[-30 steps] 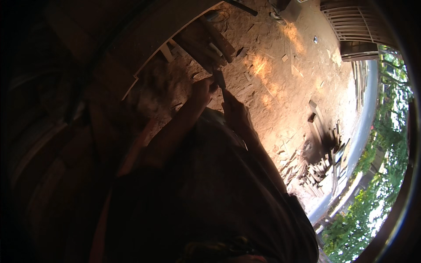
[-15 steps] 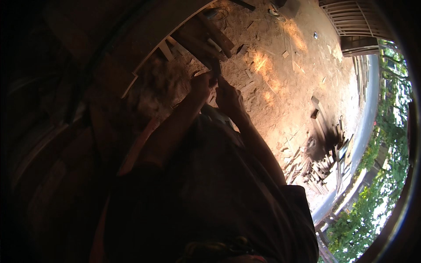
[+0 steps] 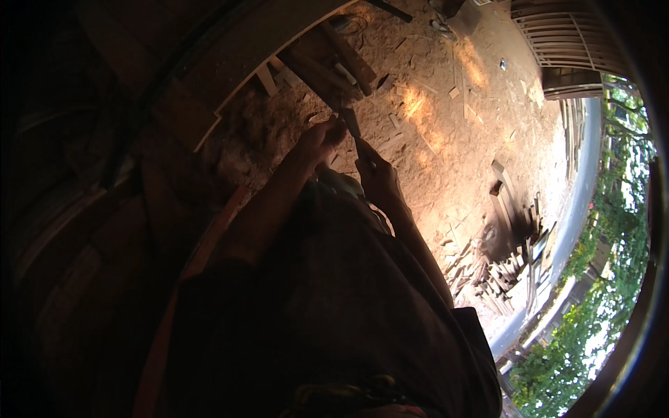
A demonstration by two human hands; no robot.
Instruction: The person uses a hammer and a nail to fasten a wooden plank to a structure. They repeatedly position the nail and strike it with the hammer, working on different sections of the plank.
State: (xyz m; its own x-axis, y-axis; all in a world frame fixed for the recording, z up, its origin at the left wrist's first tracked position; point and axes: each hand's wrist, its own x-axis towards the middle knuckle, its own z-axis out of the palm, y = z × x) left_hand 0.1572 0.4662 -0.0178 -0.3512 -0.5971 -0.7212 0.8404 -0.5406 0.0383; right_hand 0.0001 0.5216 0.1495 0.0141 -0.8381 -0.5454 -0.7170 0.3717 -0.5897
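Note:
In the dim light in front of my body, my right hand point(image 3: 378, 179) is closed around the lower end of a narrow, dark, flat-looking hand tool point(image 3: 352, 124). Its kind is too dark to make out. The tool's upper part slants up and left toward my other hand. My left hand point(image 3: 326, 137) is closed just left of the tool, thumb side up. Whatever its fingers hold, if anything, is lost in shadow. Beyond both hands, dark wooden boards point(image 3: 313, 72) lie with their ends pointing toward me.
Wood scraps lie scattered over the brown dirt ground point(image 3: 432, 188). A heap of offcuts point(image 3: 498, 275) is at the right. A long board edge point(image 3: 258, 66) curves across the upper left. A slatted wooden frame point(image 3: 564, 35) stands at the upper right, with green trees point(image 3: 564, 369) at the far right.
My right hand has moved right and slightly toward me with the tool, away from my left hand. The hands were close together before. My left hand has barely moved.

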